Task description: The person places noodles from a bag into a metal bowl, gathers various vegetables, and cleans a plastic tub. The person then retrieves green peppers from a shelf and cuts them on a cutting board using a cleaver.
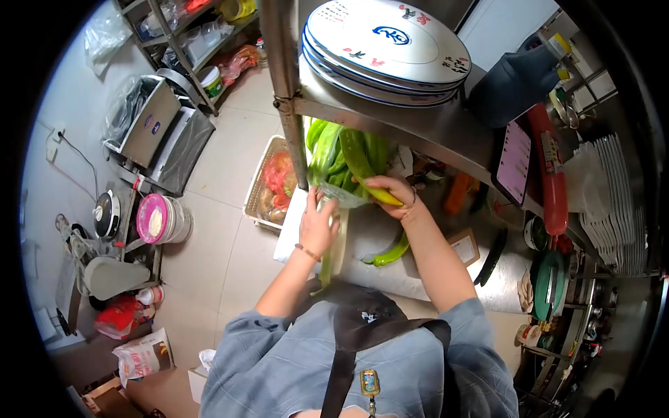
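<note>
A clear plastic bag point(352, 200) full of long green peppers point(327, 150) lies on the steel counter under the shelf. My left hand point(319, 226) is closed on the bag's near edge, and a pale green strip hangs below it that I cannot make out. In my right hand point(394, 197) is one long green chili pepper point(359, 161), yellowish at its near end, slanting over the bag. Another green pepper point(391, 253) rests on the counter point(369, 226), nearer to me.
Stacked plates point(390, 49) and a dark jug point(512, 87) stand on the steel shelf point(390, 115) overhead. A shelf post point(284, 90) rises by my left hand. Left of the counter is a crate point(252, 191) holding vegetables. A dark cucumber-like vegetable point(493, 258) lies at right.
</note>
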Available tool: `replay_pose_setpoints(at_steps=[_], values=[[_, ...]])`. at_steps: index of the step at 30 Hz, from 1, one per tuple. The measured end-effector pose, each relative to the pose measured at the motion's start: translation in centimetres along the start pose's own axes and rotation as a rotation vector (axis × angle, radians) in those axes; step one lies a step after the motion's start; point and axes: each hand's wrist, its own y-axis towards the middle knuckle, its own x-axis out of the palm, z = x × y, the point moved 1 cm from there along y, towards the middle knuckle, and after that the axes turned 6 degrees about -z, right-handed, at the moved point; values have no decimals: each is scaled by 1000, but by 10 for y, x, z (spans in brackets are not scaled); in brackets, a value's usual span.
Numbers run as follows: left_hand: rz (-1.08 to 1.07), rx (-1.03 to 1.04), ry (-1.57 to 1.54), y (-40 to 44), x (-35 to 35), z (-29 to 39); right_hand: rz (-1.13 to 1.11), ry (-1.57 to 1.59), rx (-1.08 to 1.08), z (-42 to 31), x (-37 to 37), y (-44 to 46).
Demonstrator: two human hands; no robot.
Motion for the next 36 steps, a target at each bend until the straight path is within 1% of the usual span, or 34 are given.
replay_pose_setpoints(at_steps=[1,3,4,5,6,7,8,9,10,11,12,13,14,15,17,19,20,21,23,25,26,27,28,29,31,32,33,35,36], values=[[-41,20,44,1,-9,11,-2,4,-3,-3,-2,3],[-60,34,79,3,-10,33,-79,122,45,-1,-5,8],[-65,124,-5,8,-8,41,-68,177,-24,3,-5,13],[-65,218,-90,12,-5,47,-69,188,-24,6,-4,15],[-124,244,-155,13,5,49,-61,268,-5,3,0,15],[-126,248,-152,12,9,49,-52,344,14,0,4,15],[-302,280,-11,9,15,50,-78,452,-13,-5,7,15],[-476,309,130,6,17,53,-78,454,-16,-11,7,11],[-563,287,232,0,22,44,-107,567,-31,-16,5,7],[-560,290,237,-6,22,34,-139,677,-47,-23,2,3],[-551,220,170,-10,17,23,-116,645,-8,-27,-2,-6],[-543,153,103,-12,9,16,-122,646,-18,-29,-3,-22],[-404,196,81,-14,0,13,-157,453,-39,-29,-2,-44],[-407,200,81,-11,-12,17,-185,258,-55,-26,1,-66],[-110,18,-132,-1,-45,34,-207,86,-88,-17,8,-105],[157,35,-51,23,-64,50,-250,-2,-15,2,-7,-136],[310,267,74,40,-59,42,-251,0,-19,13,-13,-149],[309,271,77,52,-54,41,-284,17,-10,24,-18,-163],[-22,183,-22,74,-35,44,-318,27,-4,40,-25,-190],[-127,97,183,101,-2,25,-237,-118,30,54,-31,-217],[-304,-22,368,111,13,7,-231,-121,23,62,-33,-227],[-557,-220,479,123,23,-5,-121,-250,41,69,-38,-236],[-656,-201,517,127,15,6,-6,-376,59,75,-46,-243],[-758,-174,560,131,7,18,13,-376,40,84,-55,-244],[-886,-130,593,141,4,28,304,-803,-21,109,-75,-236],[-884,-134,603,142,-1,40,335,-863,84,113,-82,-228],[-765,-85,523,141,-7,47,365,-861,62,126,-88,-217],[-557,62,472,141,-10,44,673,-1120,164,150,-94,-194],[-557,78,478,143,-18,59,686,-1113,153,148,-94,-187]])
